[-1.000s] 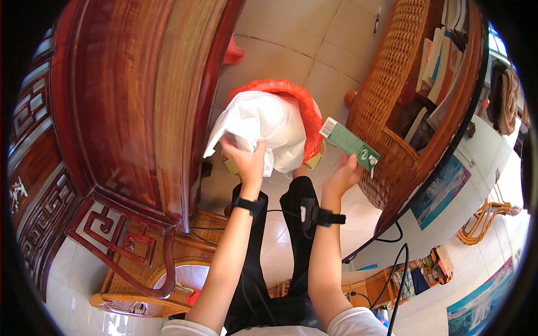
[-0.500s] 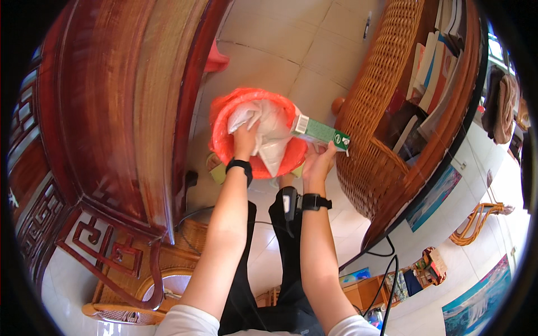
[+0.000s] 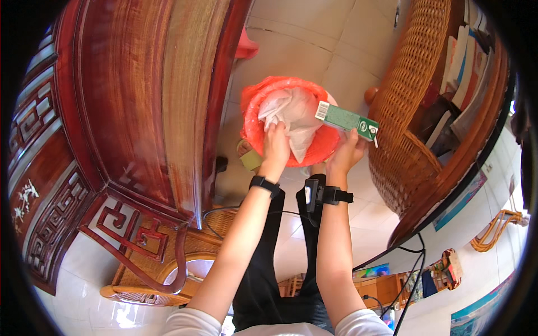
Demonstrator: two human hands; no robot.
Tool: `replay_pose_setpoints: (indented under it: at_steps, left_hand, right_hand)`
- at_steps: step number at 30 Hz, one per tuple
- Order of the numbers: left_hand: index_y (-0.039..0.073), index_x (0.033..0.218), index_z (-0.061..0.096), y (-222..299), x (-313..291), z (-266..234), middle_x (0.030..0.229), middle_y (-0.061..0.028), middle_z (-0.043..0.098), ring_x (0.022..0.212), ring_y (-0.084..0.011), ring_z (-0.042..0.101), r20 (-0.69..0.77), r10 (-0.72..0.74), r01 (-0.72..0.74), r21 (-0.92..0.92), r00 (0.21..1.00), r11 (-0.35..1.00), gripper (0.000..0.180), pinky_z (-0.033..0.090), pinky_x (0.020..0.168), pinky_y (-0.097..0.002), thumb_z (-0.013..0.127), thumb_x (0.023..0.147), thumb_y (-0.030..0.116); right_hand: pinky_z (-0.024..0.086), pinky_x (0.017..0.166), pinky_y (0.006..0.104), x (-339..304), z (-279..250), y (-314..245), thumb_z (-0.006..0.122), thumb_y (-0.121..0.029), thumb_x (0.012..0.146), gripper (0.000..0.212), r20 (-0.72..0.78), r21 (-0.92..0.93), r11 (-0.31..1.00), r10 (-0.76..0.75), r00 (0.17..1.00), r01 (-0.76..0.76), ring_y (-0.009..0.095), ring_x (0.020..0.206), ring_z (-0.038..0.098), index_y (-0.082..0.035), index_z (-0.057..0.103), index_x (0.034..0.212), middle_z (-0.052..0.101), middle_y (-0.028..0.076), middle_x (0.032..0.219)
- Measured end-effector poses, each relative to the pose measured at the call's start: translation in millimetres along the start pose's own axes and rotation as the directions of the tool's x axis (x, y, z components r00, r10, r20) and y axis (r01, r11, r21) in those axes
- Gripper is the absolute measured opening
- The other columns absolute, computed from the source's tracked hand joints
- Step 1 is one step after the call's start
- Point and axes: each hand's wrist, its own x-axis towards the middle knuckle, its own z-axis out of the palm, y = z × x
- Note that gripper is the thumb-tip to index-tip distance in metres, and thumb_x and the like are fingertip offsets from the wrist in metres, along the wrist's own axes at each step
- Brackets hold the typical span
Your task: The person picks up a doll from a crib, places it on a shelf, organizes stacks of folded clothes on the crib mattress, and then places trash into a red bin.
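A bin lined with a red plastic bag [image 3: 255,134] stands on the floor in front of me. Inside it is a crumpled white sheet [image 3: 302,115], thin like a bag or paper; I cannot tell which. My left hand [image 3: 276,147] reaches over the near left rim, its fingers closed on the white sheet. At the bin's right side my right hand [image 3: 344,154] grips a green drink carton [image 3: 344,119] with a straw at its near right end. The carton lies slanted over the bin's right rim. My right fingers are partly hidden beneath it.
A wooden cabinet [image 3: 140,95] rises at the left, beside a rattan chair or stool [image 3: 129,280]. To the right stands a woven wicker unit [image 3: 414,73] holding books [image 3: 459,61]. Something pink [image 3: 245,46] pokes out beyond the cabinet. Black cables [image 3: 414,269] hang at the lower right.
The whole scene has shifted right in the picture as my head turned. My left fingers, spread over the white sheet before, are now gathered on it. The carton stays in my right hand.
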Motion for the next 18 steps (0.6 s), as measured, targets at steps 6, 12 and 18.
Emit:
replay_pose_setpoints:
  at_steps: [6,12,18]
  left_hand:
    - [-0.004,0.092,0.047,-50,35,56,0.096,-0.0256,0.05,0.09,-0.0419,0.047,0.131,-0.167,0.178,-0.072,0.977,0.981,0.022,0.039,0.075,-0.0451,0.046,0.07,-0.005]
    - [-0.004,0.098,0.048,-57,35,59,0.091,-0.0235,0.055,0.091,-0.0377,0.051,0.252,-0.191,0.247,-0.213,0.949,0.945,0.028,0.042,0.078,-0.0366,0.045,0.07,-0.005]
    - [-0.005,0.096,0.051,-45,7,6,0.091,-0.0156,0.058,0.083,-0.0198,0.058,0.214,-0.309,0.376,-0.5,0.927,0.78,0.023,0.045,0.073,-0.0269,0.044,0.075,-0.007]
  right_hand:
    - [0.04,0.079,0.0304,-27,2,23,0.071,-0.01,0.05,0.061,0.339,-0.412,0.77,-0.367,0.866,0.488,0.023,0.087,0.052,0.002,0.044,0.103,0.051,0.011,0.095]
    - [0.042,0.068,0.0352,-13,0,23,0.068,-0.012,0.048,0.078,0.604,-0.512,0.536,-0.331,0.725,0.671,0.026,0.075,0.05,-0.003,0.04,0.12,0.049,0.011,0.083]
    - [0.04,0.07,0.0361,-19,6,65,0.071,-0.017,0.049,0.072,0.678,-0.611,0.434,-0.144,0.721,0.662,0.027,0.076,0.047,-0.011,0.047,0.116,0.046,0.009,0.079]
